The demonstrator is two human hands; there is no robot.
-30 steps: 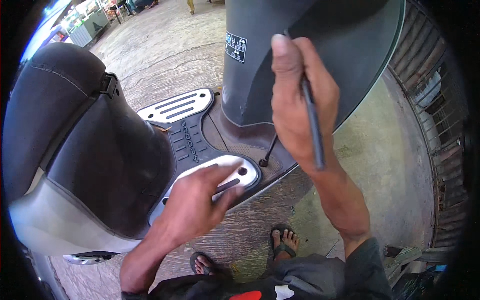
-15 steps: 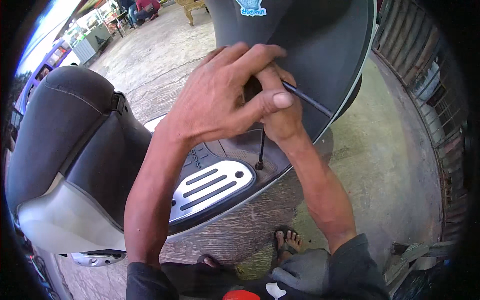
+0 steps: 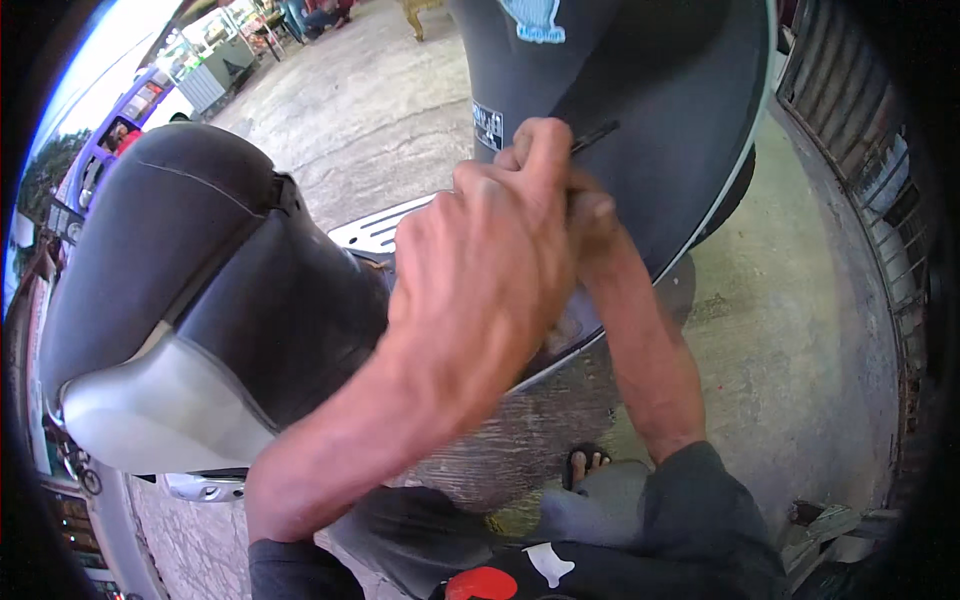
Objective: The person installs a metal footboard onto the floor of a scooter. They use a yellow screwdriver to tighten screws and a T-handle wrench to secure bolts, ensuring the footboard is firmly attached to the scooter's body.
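Over the footboard of a grey scooter (image 3: 650, 190), both hands are close together on a black T-handle wrench (image 3: 597, 136). One end of its crossbar sticks out past the fingers; the shaft is hidden. My left hand (image 3: 490, 240) is closed, its curled fingers at the handle, and it covers much of the view below. Behind it, my right hand (image 3: 597, 225) grips the handle too, partly hidden and blurred. A silver slotted foot plate (image 3: 375, 230) shows beyond my left wrist.
The scooter's dark seat (image 3: 165, 210) and pale side panel (image 3: 160, 410) rise at the left. A foot in a sandal (image 3: 585, 463) stands on the concrete below. Corrugated metal sheets (image 3: 850, 110) line the right side. A purple vehicle (image 3: 125, 110) is at the far left.
My left hand has turned and curled around the handle, from lying over it with the thumb stretched out. The crossbar has swung to point farther away. The view has shifted slightly.
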